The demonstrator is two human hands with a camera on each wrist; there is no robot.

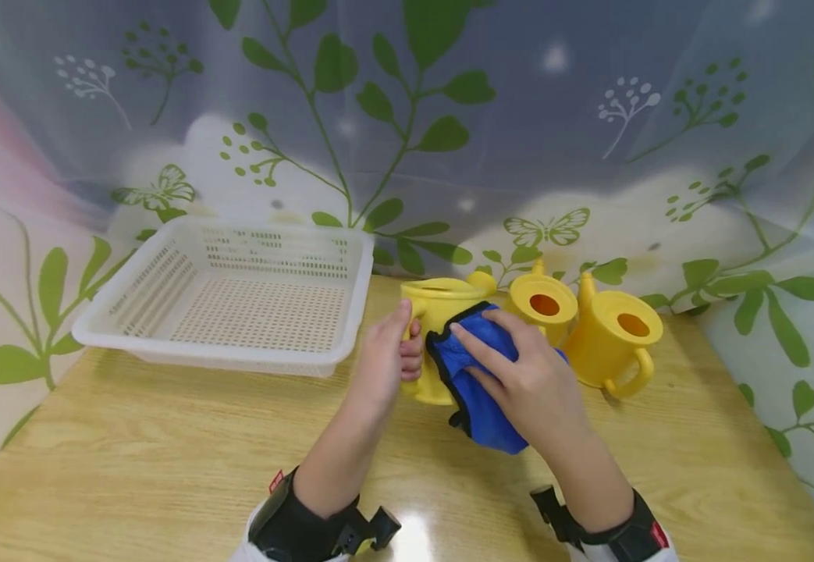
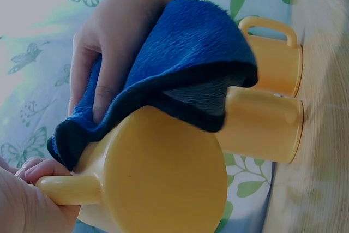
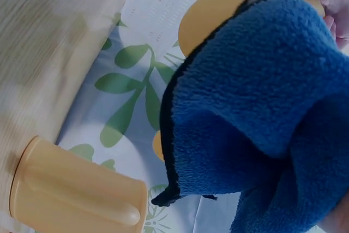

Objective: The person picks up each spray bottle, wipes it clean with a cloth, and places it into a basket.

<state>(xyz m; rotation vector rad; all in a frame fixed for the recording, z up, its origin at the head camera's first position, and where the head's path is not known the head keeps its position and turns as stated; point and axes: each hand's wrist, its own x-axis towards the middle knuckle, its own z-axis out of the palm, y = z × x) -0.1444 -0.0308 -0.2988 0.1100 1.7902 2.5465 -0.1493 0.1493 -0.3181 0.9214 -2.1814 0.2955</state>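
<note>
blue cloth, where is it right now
In the head view, the blue cloth is right of centre, in the right hand, against the yellow watering can the left hand holds.

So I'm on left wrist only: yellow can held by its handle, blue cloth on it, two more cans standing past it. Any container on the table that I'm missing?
Observer: Yes, the head view shows a white slotted basket to the left of the held can.
Operator: Ok. Tops of the two standing cans? I only get their sides.
Observer: From the head view, each has an opening in its top.
Operator: Left sleeve anywhere near the blue cloth?
Observer: No, it ends behind the black strap on that wrist, well apart from the cloth.
</note>
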